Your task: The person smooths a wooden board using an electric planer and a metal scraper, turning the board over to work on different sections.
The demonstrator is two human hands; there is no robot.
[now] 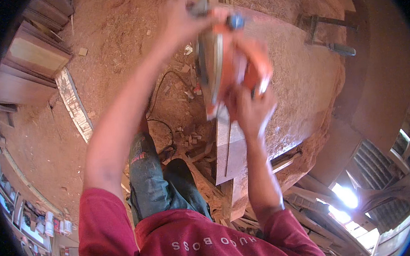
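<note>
Right hand [255,110] grips orange tool [228,63] at board [237,149] edge (room rightward)

"What sort of place is this?"
"A woodworking shop: sawdust coats the bench [300,80], and an orange power tool [256,54] (blurred, mind you) is at its left edge."
"And around it?"
"Wood scraps [192,139] on the floor [114,32], boards [36,53] farther left."

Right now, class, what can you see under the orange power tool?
A pale board shows at the orange power tool's near end; directly beneath, its body hides everything.
</note>
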